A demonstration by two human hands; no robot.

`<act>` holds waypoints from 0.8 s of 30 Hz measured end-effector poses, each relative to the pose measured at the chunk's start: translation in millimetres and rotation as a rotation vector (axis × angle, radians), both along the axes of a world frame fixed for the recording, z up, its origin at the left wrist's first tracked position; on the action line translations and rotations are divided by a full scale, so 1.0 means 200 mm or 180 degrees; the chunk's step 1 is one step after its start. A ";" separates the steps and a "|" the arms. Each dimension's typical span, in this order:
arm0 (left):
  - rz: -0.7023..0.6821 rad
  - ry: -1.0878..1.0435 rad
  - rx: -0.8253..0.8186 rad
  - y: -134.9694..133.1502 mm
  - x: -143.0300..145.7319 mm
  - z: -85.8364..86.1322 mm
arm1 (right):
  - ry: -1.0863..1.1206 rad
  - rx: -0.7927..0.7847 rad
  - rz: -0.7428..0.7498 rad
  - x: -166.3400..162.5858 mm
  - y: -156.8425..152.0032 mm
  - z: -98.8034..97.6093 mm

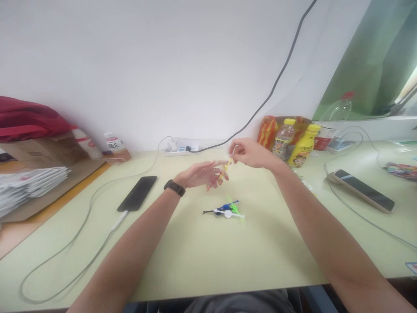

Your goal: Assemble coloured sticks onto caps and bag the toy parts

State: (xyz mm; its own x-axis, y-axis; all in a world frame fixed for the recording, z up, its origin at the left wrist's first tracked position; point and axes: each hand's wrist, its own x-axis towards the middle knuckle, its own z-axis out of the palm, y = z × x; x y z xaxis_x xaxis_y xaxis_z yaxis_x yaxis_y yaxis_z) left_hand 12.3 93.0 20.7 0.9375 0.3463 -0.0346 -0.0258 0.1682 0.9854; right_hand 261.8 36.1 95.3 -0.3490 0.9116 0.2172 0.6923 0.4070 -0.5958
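Above the table, a thin yellow plastic piece (224, 170) lies across the fingers of my left hand (205, 174), which look blurred but closed around it. My right hand (249, 152) pinches at the upper end of the same piece, thumb and forefinger together. Below them on the tabletop is a small group of slim plastic pieces with round middles: a white one (228, 214), a blue one (224, 207) and a bright green one (235, 208). A black one (208, 211) is partly hidden among them. A dark wristband (174, 188) sits on my left wrist.
A black phone (137, 194) on a charging cable lies left; another phone (365, 190) lies right. A power strip (180, 148) stands by the wall. Bottles (304, 145) and snack bags are at the back right. Stacked white packets (32, 182) and a box (48, 150) stand left.
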 end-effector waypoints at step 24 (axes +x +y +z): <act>0.0179 -0.0225 -0.0387 0.06 -0.06 -0.05 | -0.1931 -0.2061 0.1054 -0.15 0.00 -0.19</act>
State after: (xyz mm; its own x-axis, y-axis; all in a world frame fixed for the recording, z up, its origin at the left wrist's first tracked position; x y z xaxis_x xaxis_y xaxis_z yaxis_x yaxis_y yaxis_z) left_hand 1.2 105.4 9.7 0.9183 0.3957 -0.0141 -0.1072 0.2825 0.9533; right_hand 231.5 35.6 56.7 -0.4989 0.6257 -0.5997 0.8666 0.3547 -0.3509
